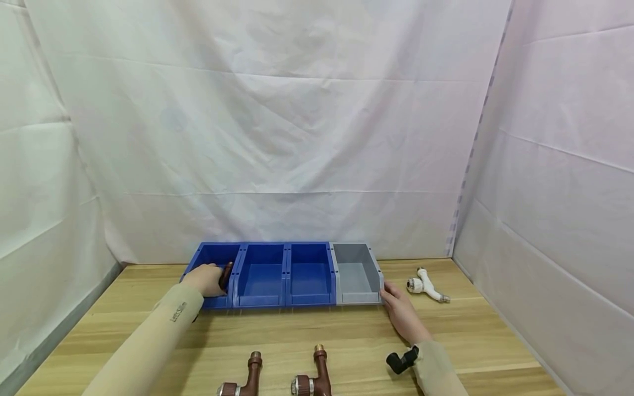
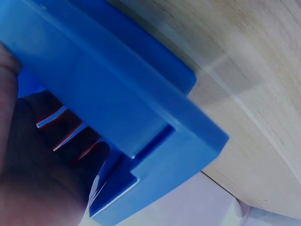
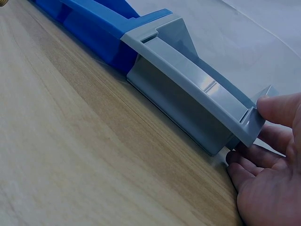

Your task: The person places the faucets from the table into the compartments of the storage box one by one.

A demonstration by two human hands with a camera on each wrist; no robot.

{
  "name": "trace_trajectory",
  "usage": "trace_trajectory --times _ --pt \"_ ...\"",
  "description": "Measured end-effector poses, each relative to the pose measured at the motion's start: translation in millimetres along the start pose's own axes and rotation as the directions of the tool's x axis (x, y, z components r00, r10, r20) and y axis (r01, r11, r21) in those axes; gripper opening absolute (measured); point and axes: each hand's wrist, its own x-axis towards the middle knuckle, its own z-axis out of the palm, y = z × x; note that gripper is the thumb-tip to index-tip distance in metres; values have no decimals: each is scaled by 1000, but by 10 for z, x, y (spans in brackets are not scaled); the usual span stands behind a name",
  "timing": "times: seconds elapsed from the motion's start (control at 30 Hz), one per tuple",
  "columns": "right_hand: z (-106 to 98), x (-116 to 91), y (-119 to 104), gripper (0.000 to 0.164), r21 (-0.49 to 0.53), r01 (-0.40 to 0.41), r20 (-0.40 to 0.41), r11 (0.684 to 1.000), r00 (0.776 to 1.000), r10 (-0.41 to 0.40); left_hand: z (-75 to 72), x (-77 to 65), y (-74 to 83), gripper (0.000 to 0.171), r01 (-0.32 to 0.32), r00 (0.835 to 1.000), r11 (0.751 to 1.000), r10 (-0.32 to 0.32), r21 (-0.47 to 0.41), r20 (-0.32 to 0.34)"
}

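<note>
A row of joined bins spans the middle of the head view. My left hand reaches into the leftmost blue bin, with a dark brown tap between thumb and index finger, mostly hidden. In the left wrist view, my other left fingers sit behind the bin's front wall, slightly apart; the tap is out of that view. At the row's right end, my right hand grips the front corner of the grey bin, thumb on top and fingers around the side.
Two brown taps with threaded ends lie at the near edge of the wooden table. A white tap lies right of the grey bin. White curtains enclose the table at the back and sides.
</note>
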Motion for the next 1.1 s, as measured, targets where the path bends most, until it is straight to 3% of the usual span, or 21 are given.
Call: trace_trajectory --times 0.23,0.4,0.53,0.73,0.83,0.97,1.1 --pt "-1 -23 -27 57 -18 -9 13 1000 1000 9 -88 -56 63 37 -38 999 999 38 -13 6" --pt "-13 -27 -11 57 -11 -10 12 1000 1000 10 -175 -124 83 62 -50 999 999 50 -13 11" --pt "-16 -19 28 59 -14 -14 20 1000 1000 14 -260 -203 59 72 -73 997 997 73 -30 -27" --pt "-24 -28 18 58 -28 -7 14 1000 1000 8 -398 -359 84 66 -105 989 993 99 -53 -107" --pt "-18 -26 -22 57 -32 5 16 999 1000 -5 -432 -469 104 67 -119 980 992 110 -51 -165" --pt "-7 -16 -48 57 -34 12 26 999 1000 -11 -457 -662 190 69 -176 956 983 157 -54 -249" --pt "-7 -19 -36 56 -35 7 39 999 999 -6 -454 -835 365 73 -247 936 965 216 -83 -277"
